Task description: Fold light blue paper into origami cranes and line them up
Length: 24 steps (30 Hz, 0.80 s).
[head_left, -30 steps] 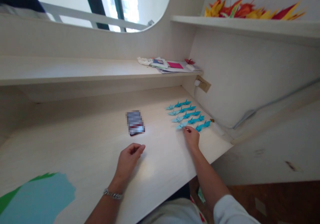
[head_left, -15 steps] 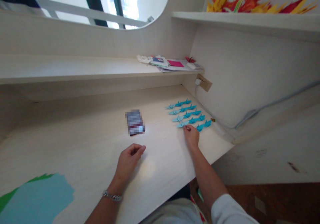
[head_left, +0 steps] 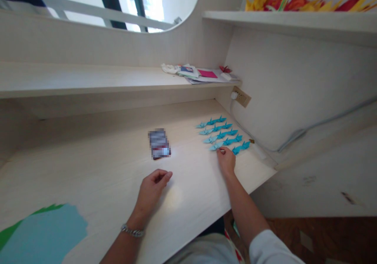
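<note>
Several origami paper cranes (head_left: 216, 128) stand in short rows at the right of the desk, shading from pale blue on the left to deeper blue on the right. My right hand (head_left: 226, 161) is at the front rows, its thumb and fingers pinched at a pale blue paper crane (head_left: 214, 147). A small pale bit shows between the fingertips; the hand hides part of this spot. To the right of that hand are two deeper blue cranes (head_left: 240, 148). My left hand (head_left: 154, 183) rests on the desk with fingers curled and thumb against them, nothing visible inside.
A blurred-out phone-like object (head_left: 159, 144) lies mid-desk. A blue and green shape (head_left: 44, 232) covers the front left. Behind are a shelf with papers (head_left: 206, 75), a wall socket (head_left: 242, 97) and a cable (head_left: 244, 128). Red and yellow folded pieces (head_left: 294, 1) sit on the upper shelf.
The view has shifted very slightly. Both hands keep the same pose and place, and the cranes stay where they were.
</note>
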Motion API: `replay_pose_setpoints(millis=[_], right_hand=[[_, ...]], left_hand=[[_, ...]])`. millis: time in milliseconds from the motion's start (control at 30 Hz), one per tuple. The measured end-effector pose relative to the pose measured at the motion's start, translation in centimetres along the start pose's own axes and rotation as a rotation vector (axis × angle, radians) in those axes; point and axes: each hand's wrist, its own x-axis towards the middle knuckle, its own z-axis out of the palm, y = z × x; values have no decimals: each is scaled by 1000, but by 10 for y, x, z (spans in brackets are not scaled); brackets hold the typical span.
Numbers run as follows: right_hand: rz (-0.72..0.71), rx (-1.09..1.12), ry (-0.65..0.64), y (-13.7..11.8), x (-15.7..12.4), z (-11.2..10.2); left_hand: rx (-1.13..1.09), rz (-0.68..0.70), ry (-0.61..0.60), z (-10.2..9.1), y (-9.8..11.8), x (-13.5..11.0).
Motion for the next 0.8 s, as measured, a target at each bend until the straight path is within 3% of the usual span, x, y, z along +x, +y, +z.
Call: replay_pose_setpoints(millis=[367, 600, 667, 800], right_hand=[[33, -33, -33, -2, 0, -2], [39, 126, 39, 1, -19, -10], [5, 167, -15, -4, -33, -13], [-192, 195, -261, -30, -62, -10]], left_hand=[[49, 8, -18, -1, 2, 0], [54, 3, -29, -1, 2, -1], [72, 12, -31, -3, 3, -2], [133, 69, -95, -6, 11, -3]])
